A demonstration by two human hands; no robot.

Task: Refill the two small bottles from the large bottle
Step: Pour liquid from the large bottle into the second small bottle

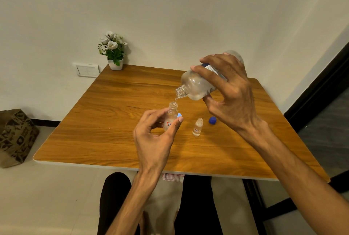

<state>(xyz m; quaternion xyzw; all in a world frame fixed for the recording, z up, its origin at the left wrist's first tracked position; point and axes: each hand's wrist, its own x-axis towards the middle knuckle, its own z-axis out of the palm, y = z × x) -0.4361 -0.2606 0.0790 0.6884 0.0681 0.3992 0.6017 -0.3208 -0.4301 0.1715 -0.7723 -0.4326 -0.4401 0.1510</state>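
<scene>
My right hand (230,93) grips the large clear bottle (194,83), tilted with its open neck pointing down and left. A thin stream of clear liquid runs from its mouth into a small clear bottle (172,114) just below. My left hand (154,134) holds that small bottle upright between thumb and fingers above the wooden table (117,121). A second small bottle (197,127) stands uncapped on the table to the right, untouched. A dark blue cap (212,120) lies beyond it, and a light blue cap (179,115) shows behind the held bottle.
A white pot of artificial flowers (114,50) stands at the table's far left corner by the wall. A patterned paper bag (15,136) sits on the floor at the left. My knees are under the table's near edge.
</scene>
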